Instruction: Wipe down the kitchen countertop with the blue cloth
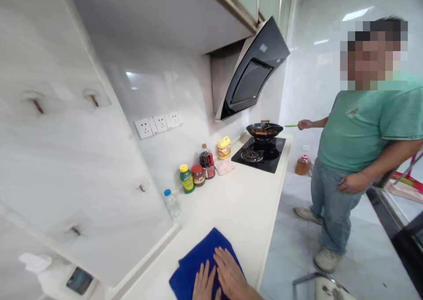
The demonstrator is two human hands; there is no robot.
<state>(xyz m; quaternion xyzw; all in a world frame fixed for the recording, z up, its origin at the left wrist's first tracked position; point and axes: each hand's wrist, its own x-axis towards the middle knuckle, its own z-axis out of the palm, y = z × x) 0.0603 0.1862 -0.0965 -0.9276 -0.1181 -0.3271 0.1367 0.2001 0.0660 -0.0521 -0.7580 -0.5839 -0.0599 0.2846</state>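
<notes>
A dark blue cloth (pixel 193 257) lies folded on the white countertop (pixel 228 203) at the near end. Flat on it rests my left hand (pixel 204 282), fingers stretched out. Beside it, slightly farther forward and to the right, my right hand (pixel 229 271) also presses on the cloth with its fingers extended. Neither hand is wrapped around anything. The lower parts of both hands are cut off by the bottom of the view.
Along the wall stand a clear bottle (pixel 172 204), a green jar (pixel 187 179), a red-lidded jar (pixel 198 175), a dark sauce bottle (pixel 207 161) and a yellow jug (pixel 224 148). Beyond, a person (pixel 366 128) holds a green-handled utensil at a wok (pixel 264 131) on the stove (pixel 264 159).
</notes>
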